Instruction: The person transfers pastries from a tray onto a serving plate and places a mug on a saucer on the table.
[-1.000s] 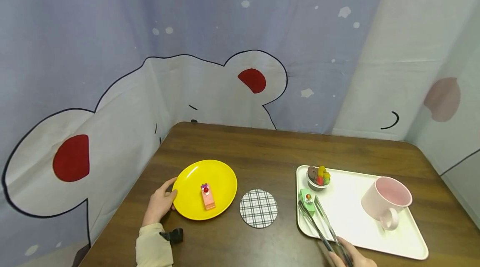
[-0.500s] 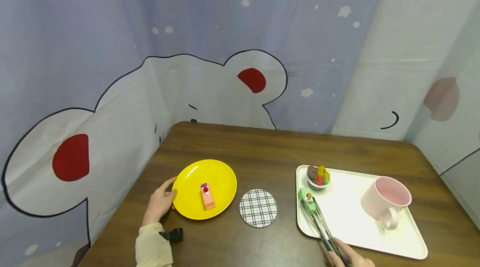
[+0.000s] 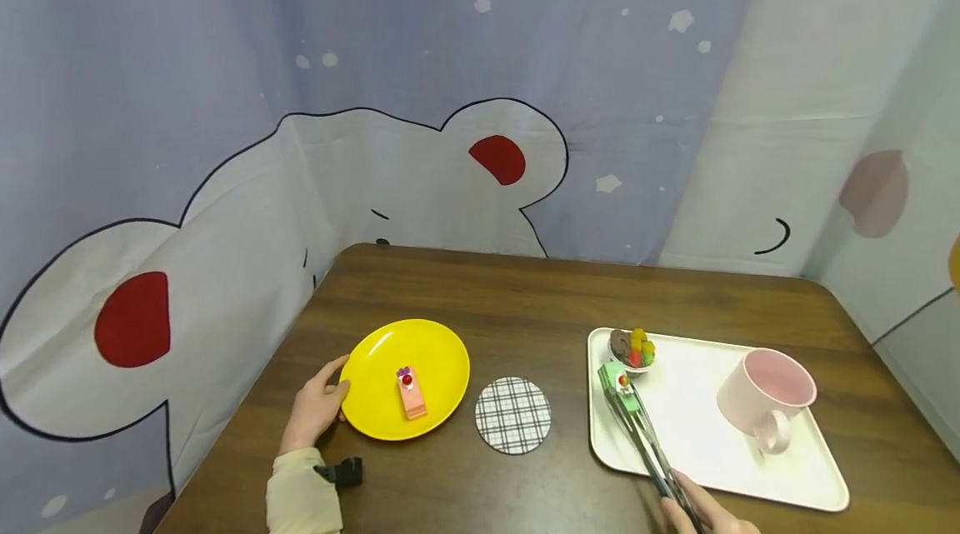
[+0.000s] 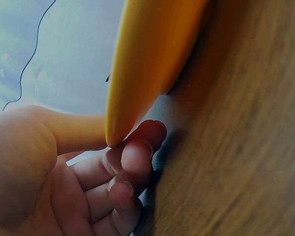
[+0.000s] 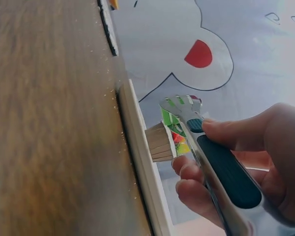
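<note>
My left hand pinches the left rim of a yellow plate, thumb on top and fingers curled beneath it, as the left wrist view shows. A pink toy cake slice with a red berry lies on that plate. In my right hand are metal tongs with dark grip pads. Their tips hold a green toy cake slice, raised a little above the left end of a cream tray. Right behind the slice is a fruit-topped dessert cup, partly covered by it in the head view.
A pink mug stands on the tray's right side, handle toward me. Between plate and tray lies a round checked coaster. A patterned curtain hangs behind the wooden table.
The tong tips have closed on the green cake slice and lifted it slightly, toward the dessert cup. My left hand keeps its place at the plate. The head view has shifted slightly.
</note>
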`<state>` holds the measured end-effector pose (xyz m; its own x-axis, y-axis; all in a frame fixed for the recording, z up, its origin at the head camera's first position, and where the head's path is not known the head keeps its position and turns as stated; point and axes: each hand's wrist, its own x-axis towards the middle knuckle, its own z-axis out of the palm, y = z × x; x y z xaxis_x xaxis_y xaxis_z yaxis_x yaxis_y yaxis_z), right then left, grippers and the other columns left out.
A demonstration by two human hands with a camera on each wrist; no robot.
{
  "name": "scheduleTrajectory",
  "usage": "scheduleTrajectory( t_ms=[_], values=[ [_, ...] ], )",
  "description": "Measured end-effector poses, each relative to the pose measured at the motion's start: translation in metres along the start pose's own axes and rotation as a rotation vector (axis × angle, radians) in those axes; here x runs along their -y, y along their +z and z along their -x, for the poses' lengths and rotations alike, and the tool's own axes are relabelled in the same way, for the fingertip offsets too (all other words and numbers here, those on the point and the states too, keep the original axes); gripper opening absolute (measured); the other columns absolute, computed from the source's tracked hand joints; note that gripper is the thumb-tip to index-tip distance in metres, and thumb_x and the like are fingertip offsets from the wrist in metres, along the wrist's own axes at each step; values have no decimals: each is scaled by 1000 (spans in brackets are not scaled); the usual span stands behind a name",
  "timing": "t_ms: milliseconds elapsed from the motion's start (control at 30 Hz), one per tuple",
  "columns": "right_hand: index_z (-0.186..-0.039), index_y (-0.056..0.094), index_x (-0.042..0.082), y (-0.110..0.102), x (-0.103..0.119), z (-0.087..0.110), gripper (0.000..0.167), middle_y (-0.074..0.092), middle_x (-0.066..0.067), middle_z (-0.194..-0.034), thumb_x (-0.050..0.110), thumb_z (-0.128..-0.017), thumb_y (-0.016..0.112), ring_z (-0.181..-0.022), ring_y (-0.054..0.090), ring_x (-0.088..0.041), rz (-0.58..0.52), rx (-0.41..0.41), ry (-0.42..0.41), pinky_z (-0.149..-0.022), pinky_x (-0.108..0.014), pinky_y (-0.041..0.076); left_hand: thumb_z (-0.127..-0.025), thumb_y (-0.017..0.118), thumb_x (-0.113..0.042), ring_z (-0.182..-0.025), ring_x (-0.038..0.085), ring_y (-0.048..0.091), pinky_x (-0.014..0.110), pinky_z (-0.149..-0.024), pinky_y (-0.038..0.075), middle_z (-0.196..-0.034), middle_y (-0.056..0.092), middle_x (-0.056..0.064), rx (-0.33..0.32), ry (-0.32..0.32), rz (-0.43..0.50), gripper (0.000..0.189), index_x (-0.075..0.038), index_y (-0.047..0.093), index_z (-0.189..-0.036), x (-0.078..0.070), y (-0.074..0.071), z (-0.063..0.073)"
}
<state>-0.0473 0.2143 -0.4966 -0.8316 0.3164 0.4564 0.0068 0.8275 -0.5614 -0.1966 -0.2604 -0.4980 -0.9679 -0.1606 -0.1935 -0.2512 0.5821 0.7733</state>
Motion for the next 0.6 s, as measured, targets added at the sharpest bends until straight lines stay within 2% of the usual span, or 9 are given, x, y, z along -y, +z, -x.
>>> scheduleTrajectory(
  t_ms=[233,433,600],
  values=[
    [-104,75,7,5,2,0,40,70,-5,-60,4,-65,83,-42,34,20,-39,-90,-70,-41,-9,32,-101,46,-19,-57,16,52,27,-58,41,-68,59,4,3,-16,-13,52,-8,32,-149,2,-1,1],
    [-104,75,9,9,5,1,41,68,0,-57,5,-64,84,-42,32,20,-37,-77,-105,-39,-9,30,-100,44,-19,-58,16,53,27,-59,42,-70,59,4,5,-28,-14,52,-9,32,-150,2,-2,0],
    [-105,75,10,10,5,-2,42,63,5,-52,7,-64,84,-41,25,18,-19,-83,-145,-38,-11,26,-100,45,-19,-57,15,52,26,-58,40,-69,60,4,7,-7,-18,52,-7,33,-149,1,0,-1]
  ],
)
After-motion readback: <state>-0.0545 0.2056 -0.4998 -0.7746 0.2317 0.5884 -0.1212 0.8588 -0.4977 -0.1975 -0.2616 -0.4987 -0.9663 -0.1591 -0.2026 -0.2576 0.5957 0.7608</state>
